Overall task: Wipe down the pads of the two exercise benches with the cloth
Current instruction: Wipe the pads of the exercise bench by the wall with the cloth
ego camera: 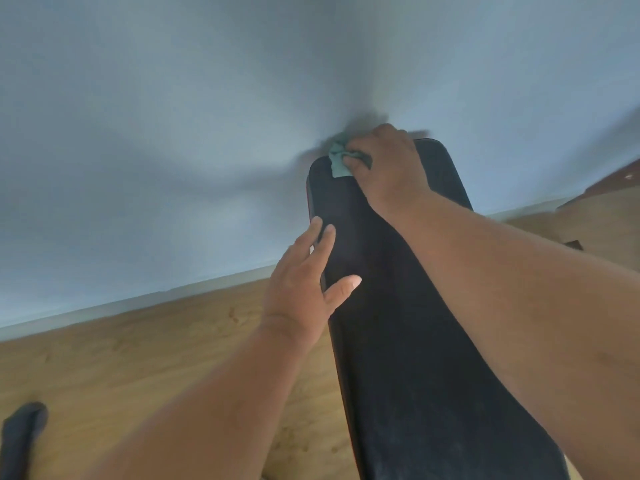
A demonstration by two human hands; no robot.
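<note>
A long black bench pad (pixel 408 341) runs from the bottom of the view up toward the wall. At its far end my right hand (pixel 391 168) grips a crumpled green cloth (pixel 337 161) and presses it on the pad's top left corner. My left hand (pixel 304 282) rests on the pad's left edge about halfway along, fingers straight and spread, thumb lying on the pad surface. Pale dust specks show on the near part of the pad. Only this one bench is in view.
A pale blue wall (pixel 173 133) with a white skirting board (pixel 138 303) stands right behind the bench. Wooden floor (pixel 138 358) lies to the left. A dark object (pixel 20 434) sits at the bottom left corner, and a brown surface (pixel 595 216) at the right edge.
</note>
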